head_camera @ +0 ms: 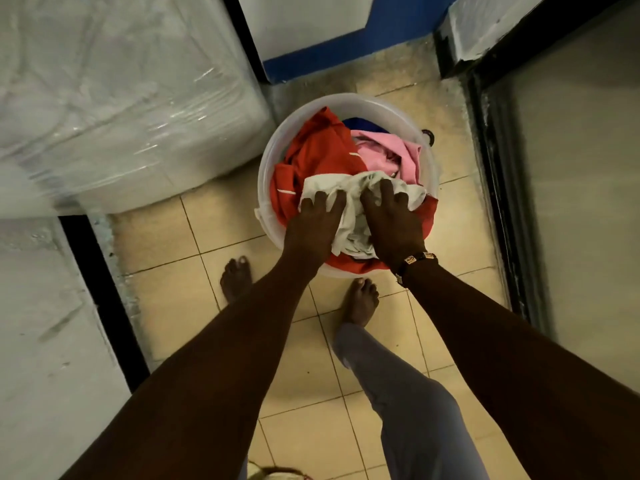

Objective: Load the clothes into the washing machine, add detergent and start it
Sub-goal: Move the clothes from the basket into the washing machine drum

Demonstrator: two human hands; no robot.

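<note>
A round translucent white basin (273,147) stands on the tiled floor, filled with clothes. A red garment (318,147) lies on the left, a pink one (388,150) at the back right, and a bit of blue cloth shows at the far rim. On top at the front lies a white garment (349,216). My left hand (317,220) and my right hand (393,220) both press down on it, fingers curled into the fabric. A beaded bracelet is on my right wrist.
A large white appliance wrapped in clear plastic film (114,88) stands at the left, close to the basin. A dark-framed door or panel (512,202) runs along the right. My bare feet (360,299) are on the floor just in front of the basin.
</note>
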